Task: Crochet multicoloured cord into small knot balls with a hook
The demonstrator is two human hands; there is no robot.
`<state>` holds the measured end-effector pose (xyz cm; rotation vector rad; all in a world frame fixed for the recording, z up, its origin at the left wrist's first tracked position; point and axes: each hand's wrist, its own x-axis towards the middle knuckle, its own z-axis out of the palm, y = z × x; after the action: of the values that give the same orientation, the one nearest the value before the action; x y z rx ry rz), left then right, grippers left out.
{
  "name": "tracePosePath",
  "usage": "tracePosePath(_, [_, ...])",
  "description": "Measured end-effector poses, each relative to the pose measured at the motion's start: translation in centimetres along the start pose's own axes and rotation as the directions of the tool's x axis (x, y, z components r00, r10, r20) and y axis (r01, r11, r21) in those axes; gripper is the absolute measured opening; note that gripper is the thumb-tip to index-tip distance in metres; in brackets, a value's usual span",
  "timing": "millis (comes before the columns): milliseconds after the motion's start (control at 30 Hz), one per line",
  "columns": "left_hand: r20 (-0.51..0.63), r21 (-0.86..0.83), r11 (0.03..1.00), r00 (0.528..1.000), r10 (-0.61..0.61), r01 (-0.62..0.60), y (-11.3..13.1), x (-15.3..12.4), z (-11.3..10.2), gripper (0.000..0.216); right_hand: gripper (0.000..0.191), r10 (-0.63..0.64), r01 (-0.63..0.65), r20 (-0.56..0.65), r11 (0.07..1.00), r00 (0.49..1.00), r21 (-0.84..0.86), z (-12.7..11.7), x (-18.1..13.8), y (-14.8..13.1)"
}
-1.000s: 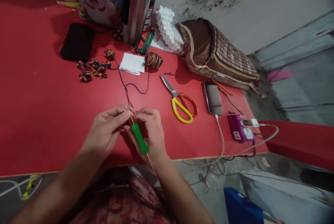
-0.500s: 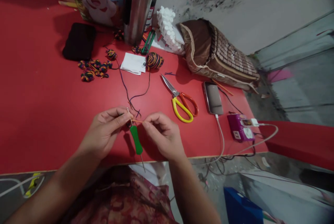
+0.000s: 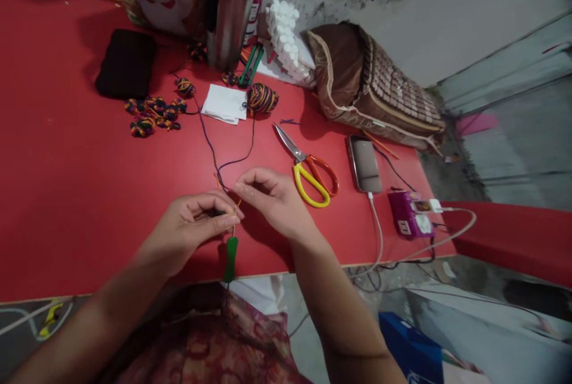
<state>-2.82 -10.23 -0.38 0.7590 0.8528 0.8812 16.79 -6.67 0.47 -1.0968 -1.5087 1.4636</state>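
Observation:
My left hand (image 3: 196, 226) is closed in a pinch around the thin metal shaft of a crochet hook, whose green handle (image 3: 231, 259) hangs down over the table's front edge. Some dark yarn work seems tucked between those fingers, mostly hidden. Just above and to the right, my right hand (image 3: 270, 199) pinches the multicoloured yarn (image 3: 239, 203), an orange stretch of it running down to the left fingertips. Dark strands lead back across the table to a large yarn ball (image 3: 263, 98) and a smaller yarn ball (image 3: 185, 87).
Scissors (image 3: 304, 163) with yellow and red handles lie right of my hands. Beyond them are a charging phone (image 3: 364, 163) and a purple power adapter (image 3: 409, 214). Small yarn flowers (image 3: 154, 114), white paper (image 3: 224, 104), a black case (image 3: 126, 64) and a steel flask (image 3: 235, 11) sit further back.
My right hand has moved up and slightly left, drawing the yarn upward. The left hand has shifted down and right, and the hook handle has swung more upright and lower.

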Motion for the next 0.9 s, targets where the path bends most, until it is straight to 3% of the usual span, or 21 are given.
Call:
tracePosePath(67, [-0.048,-0.076,0.997,0.999,-0.016,0.012,0.2,0.0,0.1,0.022,0.017,-0.029,0.031,-0.045,0.999,0.999,0.026,-0.2,-0.9,0.3])
tracePosePath(133, [-0.12,-0.165,0.986,0.992,-0.038,0.018,0.5,0.2,0.2,0.028,0.008,-0.216,0.21,-0.075,0.974,0.973,-0.082,-0.3,-2.0,0.4])
tracePosePath(200, [-0.174,-0.22,0.975,0.984,-0.048,0.009,0.9,0.5,0.4,0.033,0.01,-0.439,0.409,-0.016,0.85,0.899,-0.331,-0.1,-3.0,0.6])
tracePosePath(267, [-0.204,-0.238,0.971,0.978,-0.05,0.0,1.2,0.7,0.6,0.034,0.012,-0.573,0.512,0.092,0.635,0.814,-0.578,0.5,-3.6,0.8])
tracePosePath(367, [-0.231,-0.207,0.978,0.973,-0.03,-0.019,1.2,0.7,1.0,0.027,0.022,-0.677,0.499,0.123,0.393,0.725,-0.772,1.5,-3.7,0.9])
tracePosePath(533, [-0.26,-0.07,0.992,0.962,0.082,-0.103,0.7,0.2,1.5,0.009,0.005,-0.771,0.412,0.102,0.219,0.628,-0.885,2.1,-3.5,0.2])
tracePosePath(600, [-0.265,0.0,0.989,0.954,0.143,-0.148,0.7,-0.1,1.7,0.006,0.007,-0.768,0.429,0.096,0.245,0.633,-0.869,2.1,-3.8,0.0])
tracePosePath(700, [-0.276,0.126,0.97,0.932,0.235,-0.207,0.9,-0.4,2.1,0.007,0.009,-0.74,0.426,0.006,0.38,0.673,-0.821,2.1,-4.2,-0.1])
tracePosePath(900, [-0.339,0.349,0.877,0.828,0.447,-0.33,0.8,-0.2,2.7,0.009,0.013,-0.653,0.359,-0.145,0.572,0.743,-0.738,2.6,-5.0,-0.4])
